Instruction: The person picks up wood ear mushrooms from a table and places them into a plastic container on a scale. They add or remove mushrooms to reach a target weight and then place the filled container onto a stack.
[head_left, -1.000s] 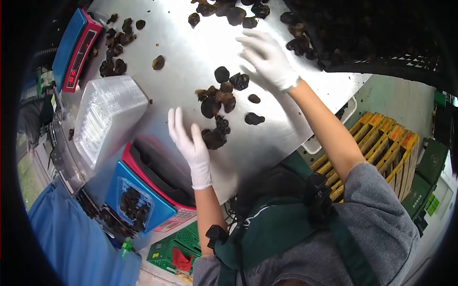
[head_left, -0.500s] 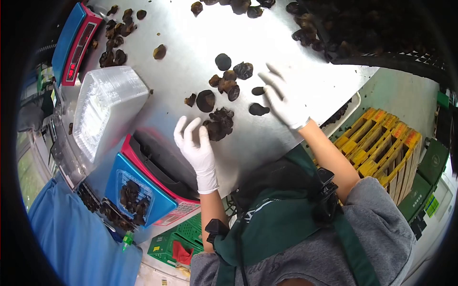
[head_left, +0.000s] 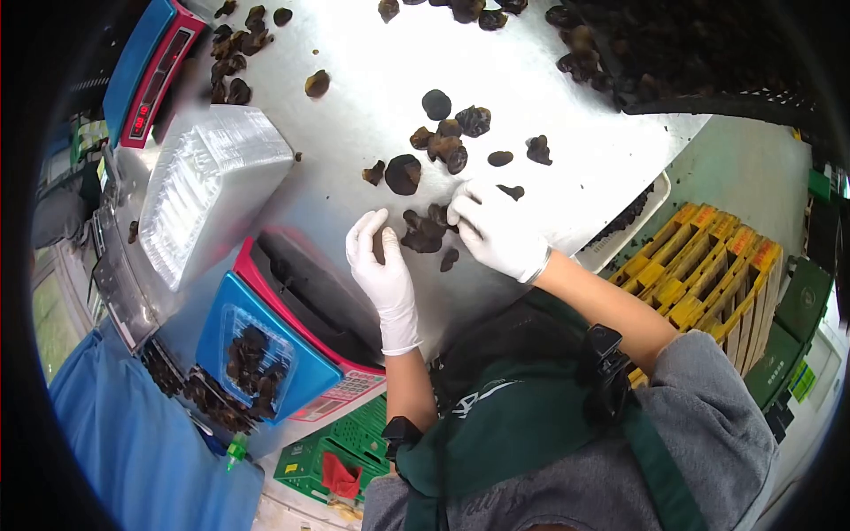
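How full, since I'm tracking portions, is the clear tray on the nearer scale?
Partly filled: dark pieces lie in the clear tray, with bare plastic showing beside them.

The left hand [head_left: 382, 270] hides most of a brown piece [head_left: 379, 246]; whether it is gripped is unclear. The right hand [head_left: 503, 237] covers one end of a dark clump [head_left: 422, 232]. The top edge crops several pieces [head_left: 467, 9] and a black crate [head_left: 744, 107], its contents lost in shadow. The table [head_left: 354, 106] hides part of a white tray [head_left: 660, 196]. Red digits [head_left: 140, 121] are too small to read surely.
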Demonstrator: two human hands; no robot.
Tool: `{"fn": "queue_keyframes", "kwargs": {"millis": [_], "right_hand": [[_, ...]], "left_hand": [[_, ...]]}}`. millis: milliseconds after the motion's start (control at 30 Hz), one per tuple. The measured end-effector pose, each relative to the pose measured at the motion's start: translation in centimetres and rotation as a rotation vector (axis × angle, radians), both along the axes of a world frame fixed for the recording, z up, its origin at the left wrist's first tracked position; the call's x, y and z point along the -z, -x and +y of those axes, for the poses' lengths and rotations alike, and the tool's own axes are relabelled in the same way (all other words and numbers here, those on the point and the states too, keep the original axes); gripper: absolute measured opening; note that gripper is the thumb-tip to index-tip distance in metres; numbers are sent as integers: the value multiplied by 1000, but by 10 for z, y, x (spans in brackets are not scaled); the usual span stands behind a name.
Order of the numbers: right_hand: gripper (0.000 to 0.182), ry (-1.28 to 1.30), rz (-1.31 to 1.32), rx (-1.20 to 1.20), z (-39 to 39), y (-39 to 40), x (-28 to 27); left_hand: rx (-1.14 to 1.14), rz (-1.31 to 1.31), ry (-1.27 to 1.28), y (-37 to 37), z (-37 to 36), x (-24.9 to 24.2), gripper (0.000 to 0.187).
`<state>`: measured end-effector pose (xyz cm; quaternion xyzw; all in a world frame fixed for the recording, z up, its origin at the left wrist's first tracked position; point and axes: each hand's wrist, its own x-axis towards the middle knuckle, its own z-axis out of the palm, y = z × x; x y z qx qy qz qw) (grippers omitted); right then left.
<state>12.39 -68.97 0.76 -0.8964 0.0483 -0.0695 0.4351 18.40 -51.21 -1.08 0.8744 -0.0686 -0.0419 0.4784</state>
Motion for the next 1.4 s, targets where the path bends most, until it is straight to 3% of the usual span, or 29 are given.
{"fn": "queue_keyframes", "kwargs": {"millis": [100, 200, 300, 400, 433, 500, 567, 633, 667, 700, 733, 800, 867, 933, 967, 1000, 1067, 1133, 1200, 1233, 1333, 1400], "right_hand": [[21, -83, 78, 107, 10, -14, -4], [23, 283, -37, 273, 35, -46, -2], [29, 401, 61, 266, 55, -62, 3], [29, 83, 129, 86, 44, -56, 32], [26, -99, 100, 128, 39, -48, 24], [21, -214, -83, 251, 23, -23, -1], [19, -414, -1, 425, 6, 21, -38], [23, -22, -265, 712, -26, 75, -56], [21, 252, -283, 806, -53, 101, -58], [21, 353, -316, 866, -80, 128, -50], [27, 335, -162, 962, -108, 161, -37], [38, 813, 391, 1003, -155, 217, 10], [41, 837, 324, 957, -152, 202, -2], [43, 517, 45, 687, -138, 157, -13], [42, 343, 25, 684, -115, 134, -12], [40, 172, -10, 672, -97, 104, -9], [33, 370, -62, 597, -76, 58, 3], [28, 706, -50, 236, -62, 38, 22], [22, 91, -55, 199, -28, 28, 23], [21, 292, -76, 67, -20, 25, 0], [21, 31, -92, 149, -12, 8, 5], [26, 112, -96, 199, -17, -24, 4]], "left_hand": [[5, 24, -9, -5, 0, -2, 24], [27, 16, -18, -7, 1, 1, 25], [33, -14, -12, -8, 4, 11, 26], [17, 13, 29, -7, 5, 5, 27], [-1, 29, 50, -7, 5, 2, 27], [-2, 48, 67, -8, 8, 2, 27], [-10, 64, 74, -11, 10, 1, 27], [-23, 74, 73, -15, 7, -3, 27], [4, 26, 73, -18, 3, -7, 27], [33, -21, 71, -21, -4, -13, 27], [66, -67, 69, -25, -13, -17, 27], [206, -150, 71, -34, -35, -15, 25], [296, -298, -20, -41, -67, -18, 28], [381, -328, -224, -38, -74, -9, 28], [425, -346, -326, -35, -76, -6, 27], [396, -367, -269, -33, -75, 1, 26], [347, -400, -163, -19, -56, 11, 23], [263, -342, -155, -10, -40, 0, 19], [168, -258, -60, -9, -29, -5, 19], [71, -136, 40, -7, -27, -17, 18], [-48, -118, 75, -3, -5, -33, 16], [-172, 35, 272, 2, 7, -29, 16]]}}
